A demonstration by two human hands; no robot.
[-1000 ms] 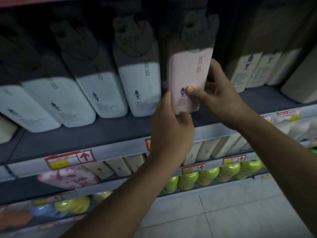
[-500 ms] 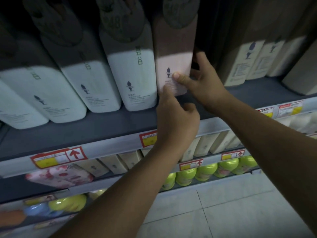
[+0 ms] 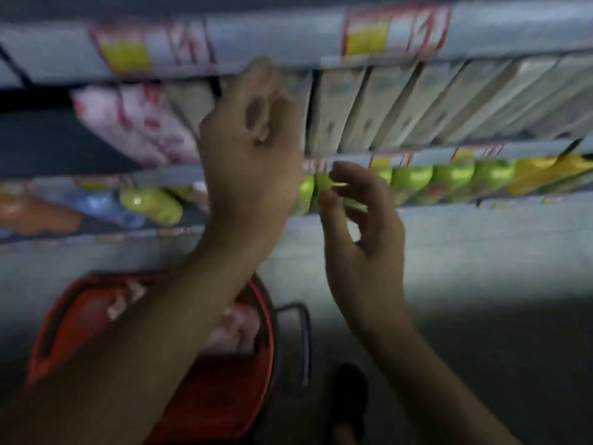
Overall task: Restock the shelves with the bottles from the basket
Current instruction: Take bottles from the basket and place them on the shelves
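The view is blurred by motion. My left hand (image 3: 247,149) hangs in front of the lower shelves with loosely curled fingers and holds nothing. My right hand (image 3: 362,226) is beside it, lower, fingers loosely curled and empty. Below them on the floor stands the red basket (image 3: 80,319), partly hidden by my left forearm, with pale pink bottles (image 3: 237,332) inside. The pink bottle I held before is out of view.
A shelf edge with price tags (image 3: 394,30) runs across the top. Beige cartons (image 3: 401,107) and a pink pack (image 3: 134,120) fill the shelf below, green bottles (image 3: 449,181) the lowest one. A dark foot (image 3: 349,399) stands right of the basket on the tiled floor.
Both hands have let go of the pink bottle on the upper shelf and come down. My view has swung down to the lower shelves, the floor and the basket.
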